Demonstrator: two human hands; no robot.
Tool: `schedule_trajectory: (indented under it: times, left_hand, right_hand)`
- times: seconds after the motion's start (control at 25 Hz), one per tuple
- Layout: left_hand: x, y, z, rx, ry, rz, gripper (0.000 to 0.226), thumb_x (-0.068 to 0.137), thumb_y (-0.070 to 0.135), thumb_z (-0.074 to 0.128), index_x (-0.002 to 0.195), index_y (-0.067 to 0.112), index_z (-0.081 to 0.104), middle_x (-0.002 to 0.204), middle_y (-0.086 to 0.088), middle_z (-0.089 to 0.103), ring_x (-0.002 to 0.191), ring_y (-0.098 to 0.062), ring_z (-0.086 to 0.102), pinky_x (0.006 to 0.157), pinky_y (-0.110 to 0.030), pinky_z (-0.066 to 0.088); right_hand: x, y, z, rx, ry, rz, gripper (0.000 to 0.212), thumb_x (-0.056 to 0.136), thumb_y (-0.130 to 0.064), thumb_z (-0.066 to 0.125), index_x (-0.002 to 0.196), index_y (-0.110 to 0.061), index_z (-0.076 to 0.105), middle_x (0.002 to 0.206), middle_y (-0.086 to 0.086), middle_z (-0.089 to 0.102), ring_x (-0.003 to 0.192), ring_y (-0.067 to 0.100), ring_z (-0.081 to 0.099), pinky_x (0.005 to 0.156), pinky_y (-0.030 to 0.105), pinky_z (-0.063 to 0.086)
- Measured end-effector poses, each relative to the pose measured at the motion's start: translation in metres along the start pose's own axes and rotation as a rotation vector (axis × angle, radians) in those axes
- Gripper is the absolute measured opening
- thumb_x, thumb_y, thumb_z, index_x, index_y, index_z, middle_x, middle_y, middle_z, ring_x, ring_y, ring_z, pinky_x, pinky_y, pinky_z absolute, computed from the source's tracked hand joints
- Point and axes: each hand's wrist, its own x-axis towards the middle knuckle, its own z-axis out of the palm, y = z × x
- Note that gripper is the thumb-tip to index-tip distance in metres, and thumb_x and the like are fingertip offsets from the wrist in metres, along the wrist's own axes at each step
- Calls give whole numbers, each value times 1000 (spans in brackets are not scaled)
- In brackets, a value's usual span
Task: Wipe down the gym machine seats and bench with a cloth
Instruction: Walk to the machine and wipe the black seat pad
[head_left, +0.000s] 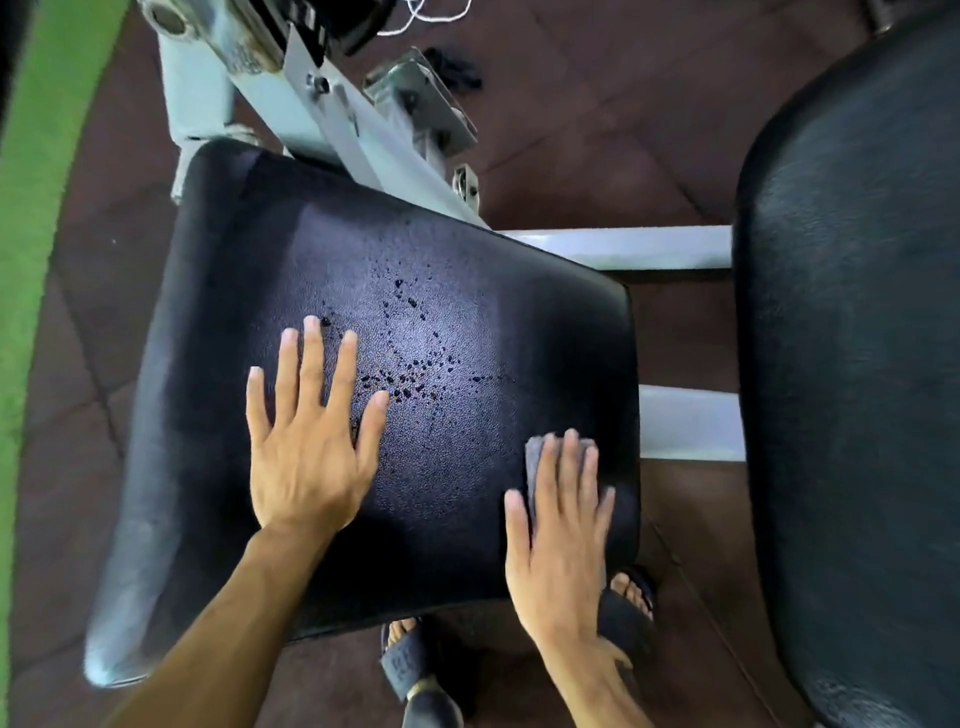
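Observation:
A black padded machine seat (467, 322) fills the middle of the view, with dark wet droplets scattered across its centre. My left hand (306, 441) lies flat on the seat's left half, fingers spread, holding nothing. My right hand (561, 530) presses a small grey cloth (537, 457) flat against the seat near its right front corner; only the cloth's far end shows past my fingers. A second black pad (852, 364) stands at the right edge of the view.
The pale blue-grey metal frame (332, 119) of the machine runs from the top left, with two white crossbars (623, 247) joining the pads. Brown rubber floor tiles lie around, a green strip (36, 208) at left. My sandalled feet (628, 603) stand below the seat.

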Motion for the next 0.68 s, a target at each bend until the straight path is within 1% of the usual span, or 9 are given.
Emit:
schedule_trajectory:
  times: [0.08,0.16,0.28,0.32,0.36,0.44,0.56,0.64,0.68]
  left_hand:
    - [-1,1,-1,5,2,-14,63,100,52,24,156,24,21,167,-6,10,155,-22,7,124,-49,8]
    - [-2,3,-1,14,8,-22,62,100,51,24,156,24,22,167,-6,11,154,-22,8,124,-49,9]
    - [-3,5,-1,14,18,-33,62,100,50,25,156,24,23,167,-5,10,154,-22,9,123,-49,8]
    - [-3,5,-1,16,20,-35,61,100,50,25,156,24,24,167,-6,10,154,-22,9,123,-49,9]
    - [-3,6,-1,16,22,-35,61,101,49,25,156,24,24,167,-6,11,154,-23,9,123,-49,9]
    - [-1,7,-1,18,26,-35,59,101,47,24,156,25,23,167,-5,11,154,-22,10,123,-49,9]
    - [-2,6,-3,-24,21,-48,56,102,43,22,156,26,23,167,-4,11,154,-20,9,123,-48,8]
    - [-3,5,-3,-23,18,-60,56,102,42,21,156,27,23,167,-3,12,154,-19,9,124,-47,8]
    - [-3,6,-3,-15,18,-65,56,102,42,21,156,27,22,167,-3,11,154,-19,8,124,-47,9]
  right_hand:
    - [-10,21,-5,-105,-50,-35,62,100,-54,12,156,-29,10,166,-2,8,154,23,6,117,58,13]
    - [22,35,-11,-121,-11,60,60,100,-53,15,156,-31,14,166,1,13,152,29,13,115,64,21]
    - [125,11,-21,72,132,328,61,99,-50,16,155,-27,22,165,6,16,151,36,15,115,60,26]
    - [159,-8,-23,124,146,354,62,98,-49,15,155,-25,24,165,6,17,151,36,14,116,58,25]
    - [179,-32,-23,124,159,307,62,98,-48,15,155,-25,24,165,6,17,151,36,13,118,56,24]
    - [167,-72,-14,68,114,53,57,102,-43,16,156,-25,16,166,5,10,153,32,6,121,52,20]
    - [42,-69,-4,-16,-51,-302,54,105,-40,19,157,-29,7,167,0,3,154,26,1,122,47,17]
    - [-30,-26,-6,-64,-89,-333,54,104,-42,18,156,-31,9,167,-3,2,153,27,10,118,50,22]
    - [-36,-4,-9,-80,-94,-291,54,104,-43,15,156,-31,10,167,-2,1,152,29,13,116,54,23]
